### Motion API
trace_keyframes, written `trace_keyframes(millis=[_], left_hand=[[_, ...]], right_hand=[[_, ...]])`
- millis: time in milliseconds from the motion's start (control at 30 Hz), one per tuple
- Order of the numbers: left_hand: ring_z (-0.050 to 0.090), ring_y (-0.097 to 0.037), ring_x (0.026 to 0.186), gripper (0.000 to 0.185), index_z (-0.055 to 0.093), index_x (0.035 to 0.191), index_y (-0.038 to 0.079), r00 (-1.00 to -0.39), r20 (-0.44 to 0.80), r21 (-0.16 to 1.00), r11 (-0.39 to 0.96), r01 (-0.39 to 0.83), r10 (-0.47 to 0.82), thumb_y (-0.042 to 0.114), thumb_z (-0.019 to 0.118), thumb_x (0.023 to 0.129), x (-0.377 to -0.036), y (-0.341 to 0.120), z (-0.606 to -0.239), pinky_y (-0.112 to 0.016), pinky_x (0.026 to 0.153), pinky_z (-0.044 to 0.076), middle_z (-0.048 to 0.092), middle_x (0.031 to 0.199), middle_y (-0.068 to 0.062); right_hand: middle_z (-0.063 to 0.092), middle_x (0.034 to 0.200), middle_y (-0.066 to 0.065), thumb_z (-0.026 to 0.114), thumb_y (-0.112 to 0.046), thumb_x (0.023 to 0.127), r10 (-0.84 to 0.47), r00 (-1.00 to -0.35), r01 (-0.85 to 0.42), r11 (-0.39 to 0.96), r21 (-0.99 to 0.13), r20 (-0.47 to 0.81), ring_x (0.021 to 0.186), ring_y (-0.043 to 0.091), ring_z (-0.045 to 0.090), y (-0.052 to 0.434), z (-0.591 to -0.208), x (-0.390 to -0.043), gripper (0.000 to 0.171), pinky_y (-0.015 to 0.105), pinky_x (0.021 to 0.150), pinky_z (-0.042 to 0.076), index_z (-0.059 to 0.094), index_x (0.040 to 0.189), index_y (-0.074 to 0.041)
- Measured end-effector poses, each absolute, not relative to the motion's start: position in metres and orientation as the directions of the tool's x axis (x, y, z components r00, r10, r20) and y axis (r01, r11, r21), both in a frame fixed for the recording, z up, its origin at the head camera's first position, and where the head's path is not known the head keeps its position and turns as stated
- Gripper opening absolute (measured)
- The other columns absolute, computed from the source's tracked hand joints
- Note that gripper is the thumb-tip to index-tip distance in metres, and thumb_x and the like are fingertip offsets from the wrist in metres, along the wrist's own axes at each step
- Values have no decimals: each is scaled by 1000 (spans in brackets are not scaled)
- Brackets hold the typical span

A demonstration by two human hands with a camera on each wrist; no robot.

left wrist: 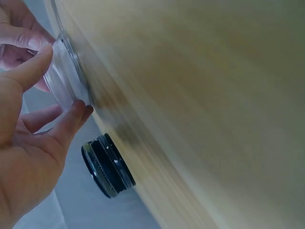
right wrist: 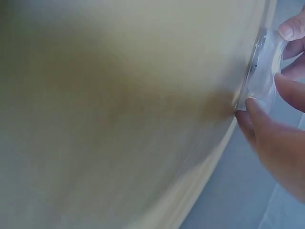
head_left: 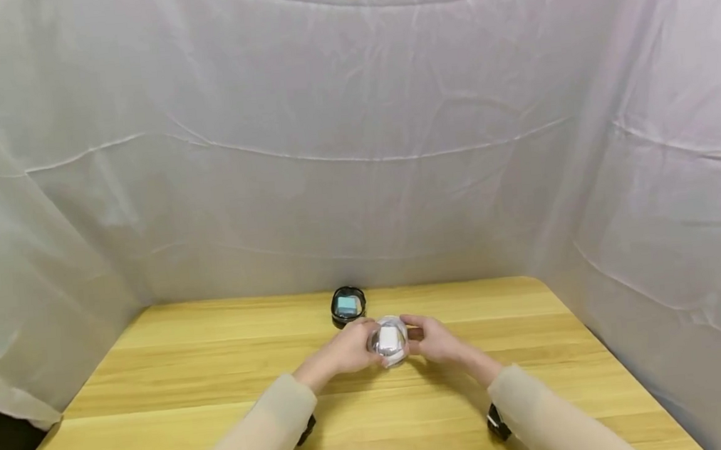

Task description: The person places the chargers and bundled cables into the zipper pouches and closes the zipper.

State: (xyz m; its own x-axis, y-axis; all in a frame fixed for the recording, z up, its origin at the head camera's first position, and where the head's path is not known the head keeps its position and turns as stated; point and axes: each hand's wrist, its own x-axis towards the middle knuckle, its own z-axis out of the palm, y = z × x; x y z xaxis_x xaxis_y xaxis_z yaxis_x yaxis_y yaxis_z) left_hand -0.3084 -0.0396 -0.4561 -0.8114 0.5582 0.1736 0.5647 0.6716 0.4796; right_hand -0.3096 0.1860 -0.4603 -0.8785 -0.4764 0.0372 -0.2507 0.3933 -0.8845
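Note:
A small round clear plastic case with something white inside sits on the wooden table, held from both sides. My left hand grips its left edge, fingers and thumb curled round the clear rim. Against the case's right side my right hand pinches it, fingertips on the clear wall. Just behind the case stands a round black case with a pale blue face; in the left wrist view this black case shows a ribbed edge.
White cloth hangs round the table on the back and both sides. Light wood stretches to the left and right of the hands. A dark wrist-worn device shows under each sleeve.

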Motion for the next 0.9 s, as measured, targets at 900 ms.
trace_keyframes(millis=[900], left_hand=[[50,-38,139,53,61,135,-6,-904,180,500,755,425,389,19,80,93,-360,0,-463,-57,121,33,58,143,-26]], right_hand=[[37,156,36,48,19,94,-363,-932,-86,252,-964,-12,147,46,37,192,-471,-378,67,49,119,37,25,157,14]])
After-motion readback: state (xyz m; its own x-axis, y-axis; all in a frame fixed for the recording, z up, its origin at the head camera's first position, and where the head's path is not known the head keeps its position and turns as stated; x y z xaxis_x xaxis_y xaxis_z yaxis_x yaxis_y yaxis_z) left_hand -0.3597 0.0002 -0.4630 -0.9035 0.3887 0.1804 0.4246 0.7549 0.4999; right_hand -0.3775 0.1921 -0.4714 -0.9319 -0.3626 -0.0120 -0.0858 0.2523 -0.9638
